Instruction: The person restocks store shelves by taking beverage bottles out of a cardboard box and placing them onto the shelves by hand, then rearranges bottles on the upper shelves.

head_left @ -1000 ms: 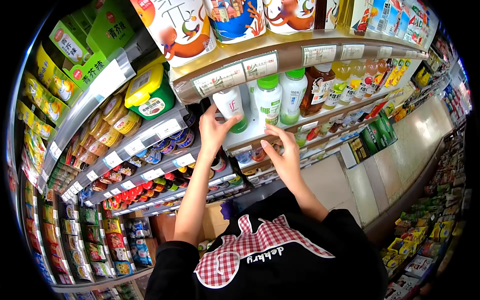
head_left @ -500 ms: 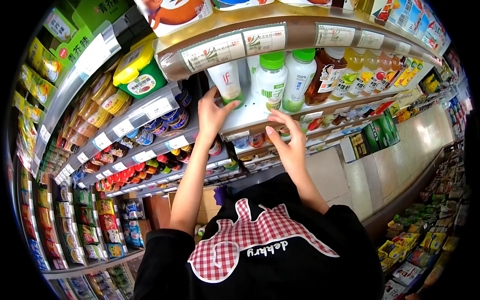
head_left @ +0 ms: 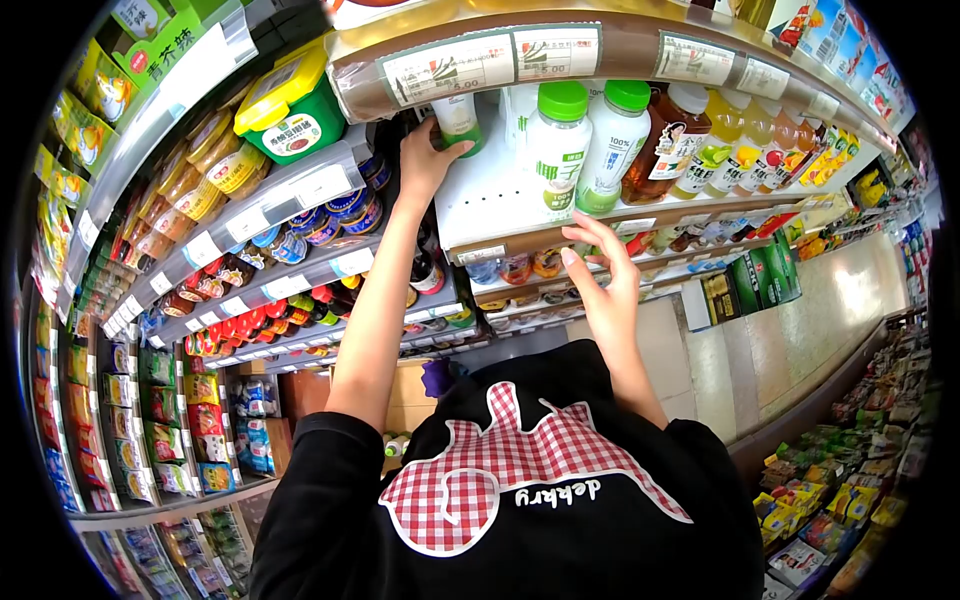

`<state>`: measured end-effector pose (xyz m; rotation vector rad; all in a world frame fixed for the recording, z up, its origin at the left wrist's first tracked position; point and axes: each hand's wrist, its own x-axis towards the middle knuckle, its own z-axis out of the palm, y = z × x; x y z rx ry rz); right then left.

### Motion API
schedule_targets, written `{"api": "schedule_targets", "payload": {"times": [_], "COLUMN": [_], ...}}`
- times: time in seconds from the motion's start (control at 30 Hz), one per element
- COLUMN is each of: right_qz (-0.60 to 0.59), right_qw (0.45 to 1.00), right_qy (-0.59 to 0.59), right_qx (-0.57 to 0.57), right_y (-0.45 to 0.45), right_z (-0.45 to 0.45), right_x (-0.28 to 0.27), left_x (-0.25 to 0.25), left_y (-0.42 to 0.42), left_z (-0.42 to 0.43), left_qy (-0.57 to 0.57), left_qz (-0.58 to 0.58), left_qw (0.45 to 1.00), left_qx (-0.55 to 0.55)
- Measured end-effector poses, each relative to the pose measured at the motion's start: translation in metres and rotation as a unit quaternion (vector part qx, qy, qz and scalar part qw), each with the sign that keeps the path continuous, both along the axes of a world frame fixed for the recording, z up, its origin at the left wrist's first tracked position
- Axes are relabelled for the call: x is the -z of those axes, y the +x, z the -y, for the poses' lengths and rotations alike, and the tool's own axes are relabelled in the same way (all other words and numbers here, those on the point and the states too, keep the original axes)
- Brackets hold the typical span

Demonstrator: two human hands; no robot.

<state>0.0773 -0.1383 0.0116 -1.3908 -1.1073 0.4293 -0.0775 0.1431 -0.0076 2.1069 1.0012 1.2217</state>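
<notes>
My left hand [head_left: 425, 165] reaches into the drinks shelf with thumb and fingers closed around the lower part of a white and green drink bottle [head_left: 459, 122]. The shelf above hides the bottle's top. My right hand [head_left: 607, 265] is in front of the shelf's edge, thumb and fingers apart, holding nothing. Just beyond its fingertips stands a green-capped coconut drink bottle [head_left: 556, 150]. Another green-capped bottle [head_left: 611, 145] stands to the right of it, upright. Bare white shelf surface [head_left: 490, 205] shows between the held bottle and the front edge.
An overhanging shelf edge with price tags [head_left: 470, 65] runs above my hands. Amber [head_left: 665, 145] and yellow drink bottles continue to the right. Left of my arm are a green tub with a yellow lid [head_left: 290, 110] and jars [head_left: 350, 210]. Green boxes [head_left: 765, 275] stand low on the right.
My left hand has pushed the white and green bottle deeper into the shelf, under the upper ledge. My right hand stays open by the shelf edge; the view has shifted slightly.
</notes>
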Motion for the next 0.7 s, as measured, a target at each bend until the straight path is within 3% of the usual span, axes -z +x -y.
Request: {"api": "schedule_targets", "payload": {"times": [0.17,0.37,0.7], "right_qz": [0.019,0.045,0.033], "right_qw": [0.999,0.991,0.962], "right_qy": [0.006,0.008,-0.047], "right_qx": [-0.041,-0.123,-0.266], "right_y": [-0.015,-0.05,-0.131], "right_z": [-0.004,-0.017,-0.028], "right_x": [-0.007,-0.021,-0.021], "left_x": [-0.002,-0.034,-0.017], "left_y": [-0.014,-0.047,-0.12], "left_z": [0.038,0.144,0.222], "left_qy": [-0.092,-0.186,-0.182], "left_qz": [0.013,0.154,0.258], "left_qw": [0.995,0.97,0.947], "left_qx": [-0.045,0.007,-0.067]}}
